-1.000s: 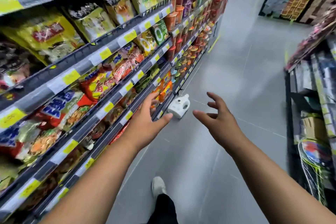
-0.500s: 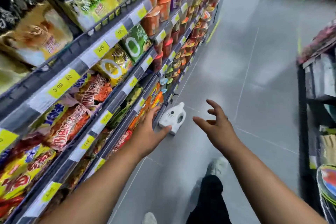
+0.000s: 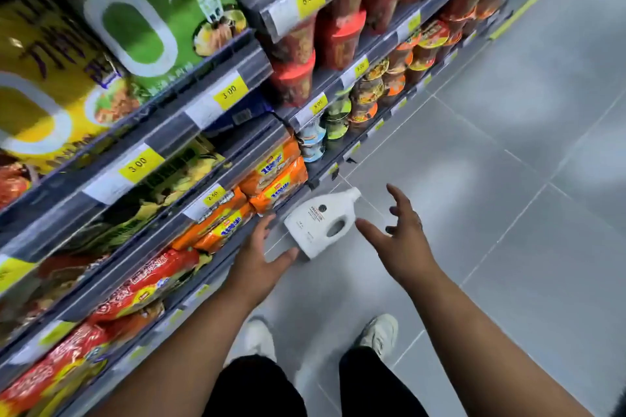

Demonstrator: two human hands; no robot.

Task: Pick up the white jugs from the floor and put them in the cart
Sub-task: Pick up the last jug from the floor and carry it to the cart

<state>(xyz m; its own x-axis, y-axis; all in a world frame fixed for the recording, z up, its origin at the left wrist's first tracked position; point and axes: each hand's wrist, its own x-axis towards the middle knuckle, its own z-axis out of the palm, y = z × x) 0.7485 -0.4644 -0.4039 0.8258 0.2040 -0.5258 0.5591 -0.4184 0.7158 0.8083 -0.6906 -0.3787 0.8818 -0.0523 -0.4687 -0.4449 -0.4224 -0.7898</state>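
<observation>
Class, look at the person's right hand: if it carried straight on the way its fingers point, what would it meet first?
Probably the white jug lying on the floor; the right hand, fingers spread, reaches toward its handle side, though depth is unclear.

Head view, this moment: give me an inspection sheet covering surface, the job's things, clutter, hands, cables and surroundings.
Surface: grey tiled floor, glossy with light reflections.
Job's things: one white jug lying on its side on the floor by the base of the shelving, cap pointing away from the person; no cart seen.
Clutter: nothing seen on the floor besides the jug.
Hands: left hand and right hand both open, fingers spread, either side of the jug; neither grips it.
Cables: nothing seen.
Surroundings: store shelves on the left with noodle packets, cup noodles and yellow price tags; the person's white shoes below.
</observation>
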